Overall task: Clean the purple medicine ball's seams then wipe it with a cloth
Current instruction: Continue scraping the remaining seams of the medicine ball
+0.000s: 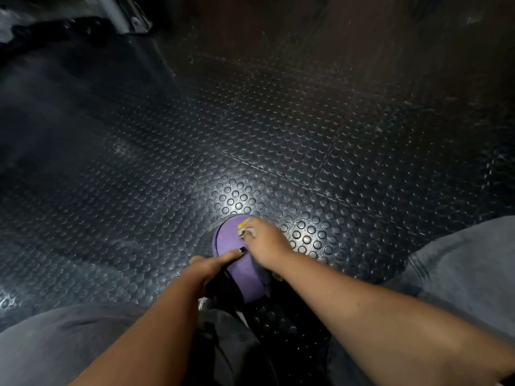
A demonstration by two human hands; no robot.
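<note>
The purple medicine ball (237, 254) sits on the studded floor between my knees, with a dark seam curving down its left side. My left hand (209, 267) holds the ball's near left side, thumb laid across the top. My right hand (264, 240) is on the ball's far upper right and pinches a small yellow-and-white tool (243, 226), blurred, against the surface. I cannot tell what the tool is. The ball's right and near sides are hidden by my hands and forearms.
Black rubber floor with raised round studs (278, 149) spreads all around, lit brightly just beyond the ball. My grey-trousered knees (459, 274) flank the ball. A metal frame leg (122, 15) and dark bundled stuff (50, 29) lie at the far left.
</note>
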